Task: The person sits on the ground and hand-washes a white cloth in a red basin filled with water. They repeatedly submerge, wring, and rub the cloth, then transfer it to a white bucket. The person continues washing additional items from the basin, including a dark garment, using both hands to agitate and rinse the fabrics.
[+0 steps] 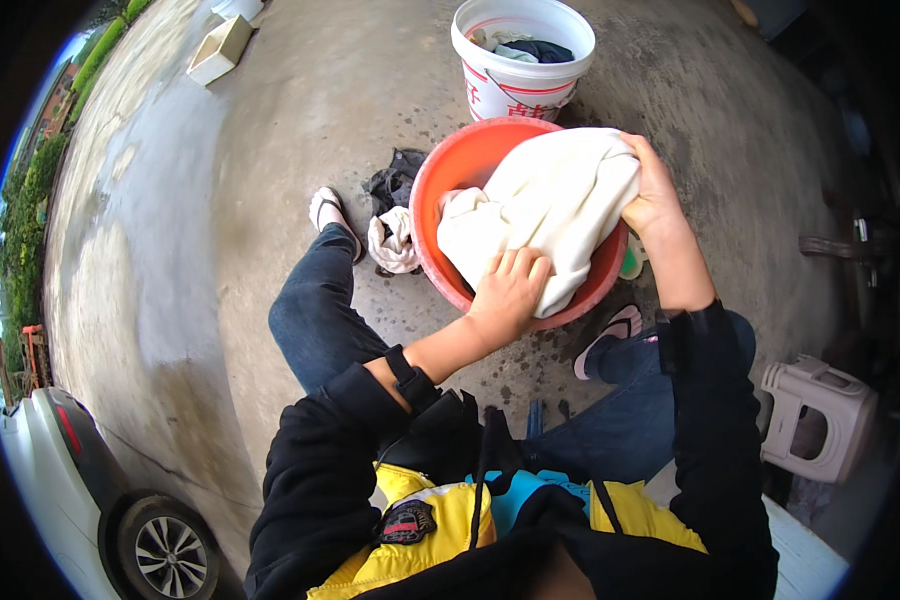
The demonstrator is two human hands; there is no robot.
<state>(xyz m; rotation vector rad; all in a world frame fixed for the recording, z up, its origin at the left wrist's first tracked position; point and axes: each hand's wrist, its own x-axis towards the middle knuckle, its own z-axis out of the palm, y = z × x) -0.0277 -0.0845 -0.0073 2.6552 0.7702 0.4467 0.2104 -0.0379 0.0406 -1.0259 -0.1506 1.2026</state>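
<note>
A cream-white cloth garment (551,195) lies bunched over an orange-red plastic basin (450,165) that stands on the floor between my feet. With my right hand (651,187) I grip the garment's upper right part at the basin's rim, thumb and fingers closed around the fabric. My left hand (508,286) rests on the lower middle of the same garment, palm down, its fingers bent over the cloth. Whether those fingers pinch the fabric cannot be made out. The garment hides most of the basin's inside.
Beyond the basin stands a white plastic bucket (476,94) with cloths inside. Dark clothes (391,184) and a pale cloth (394,244) lie on the concrete floor left of it. A plastic stool (817,420) is at right, a parked car (67,480) at lower left, a foam box (221,51) far left.
</note>
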